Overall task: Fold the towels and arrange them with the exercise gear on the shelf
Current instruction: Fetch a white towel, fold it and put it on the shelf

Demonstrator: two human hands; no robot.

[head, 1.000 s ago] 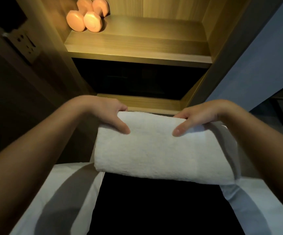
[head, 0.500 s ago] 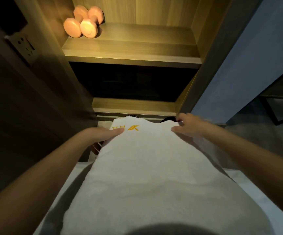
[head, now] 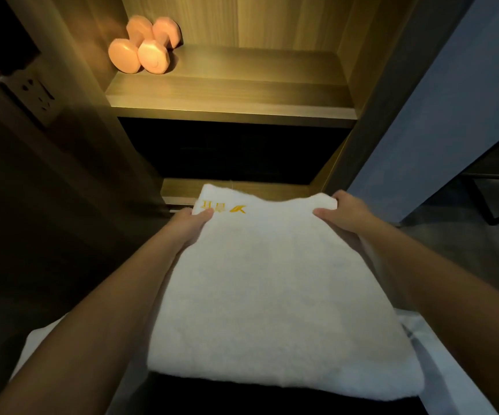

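Left grip [head: 189, 223], right grip [head: 344, 214], towel [head: 272, 283] between (pinched)

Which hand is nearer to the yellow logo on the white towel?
Left. The left hand grips the towel right beside the yellow logo; the right hand grips the opposite corner, well across from it.

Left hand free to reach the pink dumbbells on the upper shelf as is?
Probably not yet: the left hand grips the far corner of the towel. The way itself looks open; nothing stands in front of the dumbbells at the left end of the shelf.
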